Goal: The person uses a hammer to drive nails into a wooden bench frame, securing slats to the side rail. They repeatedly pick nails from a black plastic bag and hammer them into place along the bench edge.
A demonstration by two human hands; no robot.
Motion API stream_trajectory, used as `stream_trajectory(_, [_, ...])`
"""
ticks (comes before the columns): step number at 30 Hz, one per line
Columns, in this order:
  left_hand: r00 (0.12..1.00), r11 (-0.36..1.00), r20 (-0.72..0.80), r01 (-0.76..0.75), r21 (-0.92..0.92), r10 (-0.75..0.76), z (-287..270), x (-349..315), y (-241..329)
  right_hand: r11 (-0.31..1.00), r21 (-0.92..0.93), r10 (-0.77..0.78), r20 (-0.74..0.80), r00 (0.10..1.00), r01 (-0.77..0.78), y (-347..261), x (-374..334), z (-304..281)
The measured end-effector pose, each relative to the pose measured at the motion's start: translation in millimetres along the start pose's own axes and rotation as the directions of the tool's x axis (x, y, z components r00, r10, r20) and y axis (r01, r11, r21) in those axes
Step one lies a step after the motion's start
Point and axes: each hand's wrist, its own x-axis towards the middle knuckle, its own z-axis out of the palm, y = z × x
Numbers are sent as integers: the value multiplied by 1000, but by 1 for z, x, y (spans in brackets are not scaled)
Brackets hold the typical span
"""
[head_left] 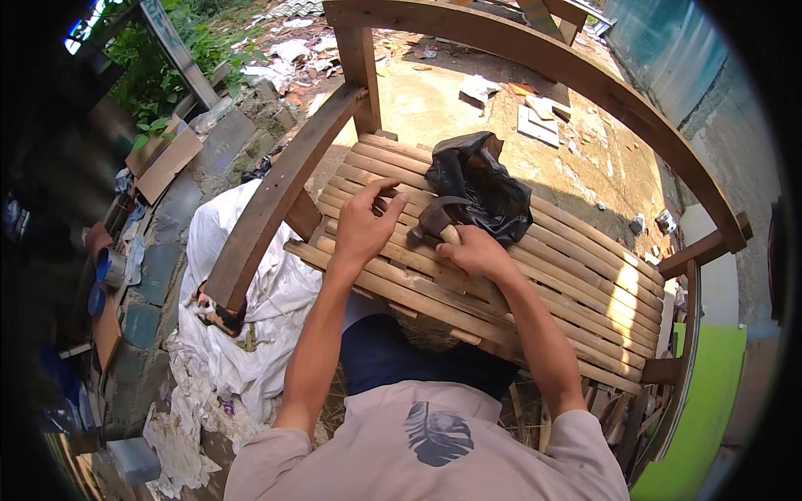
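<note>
My right hand [478,252] grips a claw hammer [433,220] by its wooden handle, close to the metal head. The head lies just above the slats, and the handle's end runs back under my right forearm. My left hand [366,224] hovers over the left part of the slatted seat [576,288], fingers loosely curled and thumb apart from them; nothing shows in it. A black plastic bag [480,188] sits open and crumpled on the seat, just beyond the hammer. Wooden slats run across the bench, and its left armrest [280,196] stands beside my left arm.
The bench's curved top rail [576,58] arches over the far side, with a right armrest frame [693,250]. White sacking [251,309] lies heaped at the left beside a block wall [159,267]. Scattered debris covers the ground beyond. A green panel [702,392] leans at the right.
</note>
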Motion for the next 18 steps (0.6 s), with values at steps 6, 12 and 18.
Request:
stream_trajectory(6, [823,849,214,-520,-91,527,62,48,34,978,-189,-108,-104,989,87,22,5,11])
stream_trajectory(12, [833,772,483,-487,408,271,81,82,15,941,-277,-222,-75,972,194,22,-12,17])
stream_trajectory(18, [832,702,525,-482,524,179,86,89,6,920,-303,-286,-82,955,249,23,-15,20])
